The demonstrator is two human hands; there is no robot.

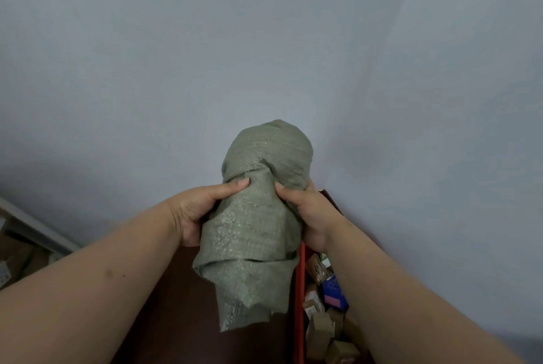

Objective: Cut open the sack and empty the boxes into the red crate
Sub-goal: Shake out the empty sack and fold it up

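Observation:
A grey-green woven sack [258, 217] is bunched into a loose roll and held up in front of a pale wall. My left hand [199, 211] grips its left side, and my right hand [308, 214] grips its right side, thumbs pressed into the cloth. The sack's ragged lower edge hangs down near the bottom middle. Below my right forearm is the red crate [299, 299], its left wall showing. Inside lie several small cardboard boxes [318, 331] and a blue box [333, 294].
A dark brown surface [182, 319] lies under the sack, left of the crate. At the lower left stands a white shelf frame [35, 227] with cardboard items behind it. The pale wall fills the upper view.

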